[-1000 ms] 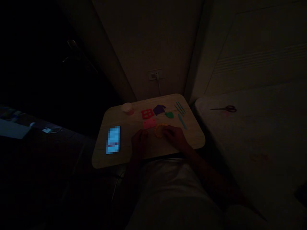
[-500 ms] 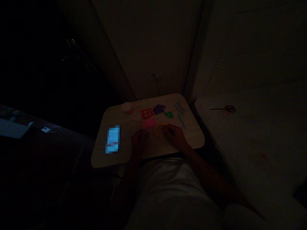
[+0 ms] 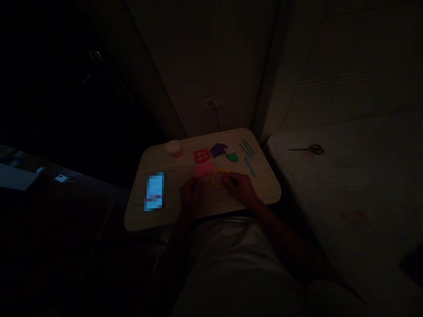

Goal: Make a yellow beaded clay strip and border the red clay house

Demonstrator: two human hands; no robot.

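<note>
An orange ring with a bumpy edge [image 3: 214, 179] lies on the small table in dim light. My right hand [image 3: 242, 187] covers its right side, with thumb and forefinger pinched together inside the ring; what they pinch is too dark to make out. To the left of the ring, my left hand [image 3: 190, 191] rests with its fingers curled in, and their grip is hidden in shadow. Just beyond its fingertips sits a pink flat piece with small holes [image 3: 205, 168]. Behind that are a red window-shaped frame [image 3: 197, 156], a purple flat piece [image 3: 218, 150] and a green lump [image 3: 232, 157].
On the table [image 3: 178, 207] are a lit phone [image 3: 154, 191], a round tub [image 3: 174, 148], a blue plastic knife [image 3: 250, 167] and several thin blue sticks [image 3: 247, 149]. Scissors [image 3: 315, 149] lie on the pale bed-like surface at right. A wall socket [image 3: 213, 101] holds a plug.
My right hand has shifted very slightly at the ring, and the fingers of my left hand have moved a little. The view has drifted a touch; the things on the table stay put.
</note>
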